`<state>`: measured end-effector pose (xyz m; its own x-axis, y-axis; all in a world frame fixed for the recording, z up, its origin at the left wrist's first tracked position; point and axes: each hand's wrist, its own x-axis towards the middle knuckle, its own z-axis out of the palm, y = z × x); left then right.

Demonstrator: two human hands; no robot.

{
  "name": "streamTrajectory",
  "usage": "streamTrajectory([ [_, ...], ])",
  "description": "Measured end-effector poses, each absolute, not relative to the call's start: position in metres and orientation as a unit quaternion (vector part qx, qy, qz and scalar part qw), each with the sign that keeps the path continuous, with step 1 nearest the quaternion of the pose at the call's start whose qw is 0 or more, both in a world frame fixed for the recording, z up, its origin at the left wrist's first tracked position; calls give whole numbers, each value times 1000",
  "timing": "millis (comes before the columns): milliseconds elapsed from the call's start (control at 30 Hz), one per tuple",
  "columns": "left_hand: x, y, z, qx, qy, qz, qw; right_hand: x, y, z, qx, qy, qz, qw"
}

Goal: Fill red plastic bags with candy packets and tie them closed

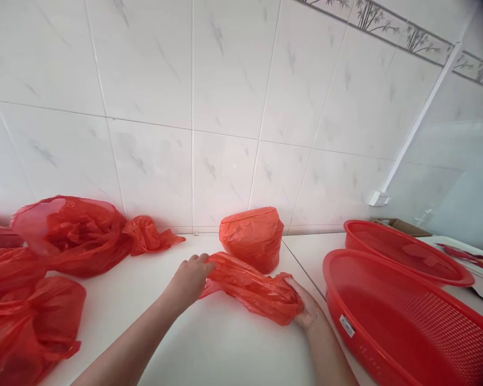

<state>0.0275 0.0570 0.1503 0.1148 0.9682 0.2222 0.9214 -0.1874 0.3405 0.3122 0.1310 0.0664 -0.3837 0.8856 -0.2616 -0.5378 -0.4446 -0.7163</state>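
Observation:
A red plastic bag [253, 289] is stretched sideways between my two hands, low over the white tabletop. My left hand [193, 276] is closed on its left end. At the other end, my right hand [304, 305] grips the bunched plastic from the right side; folds of the bag hide part of its fingers. Just behind the bag stands a rounded bundle wrapped in red plastic [251, 238], close to the tiled wall.
Crumpled red plastic bags [72, 236] pile up on the left, with a smaller crumpled bag [148, 236] beside them. To the right stand a large red basket [346, 300] and another red basket [406, 246] behind it. A power socket [380, 198] sits on the wall.

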Motion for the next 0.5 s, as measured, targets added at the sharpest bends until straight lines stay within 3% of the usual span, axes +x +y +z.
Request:
streamTrajectory([
  [233, 14, 41, 144, 663, 668, 290, 176, 313, 139, 82, -386, -303, 673, 553],
  [400, 16, 36, 153, 624, 666, 345, 219, 302, 126, 134, -456, -373, 489, 643],
  [500, 19, 33, 155, 617, 659, 358, 237, 282, 103, 162, -480, -506, 344, 628],
])
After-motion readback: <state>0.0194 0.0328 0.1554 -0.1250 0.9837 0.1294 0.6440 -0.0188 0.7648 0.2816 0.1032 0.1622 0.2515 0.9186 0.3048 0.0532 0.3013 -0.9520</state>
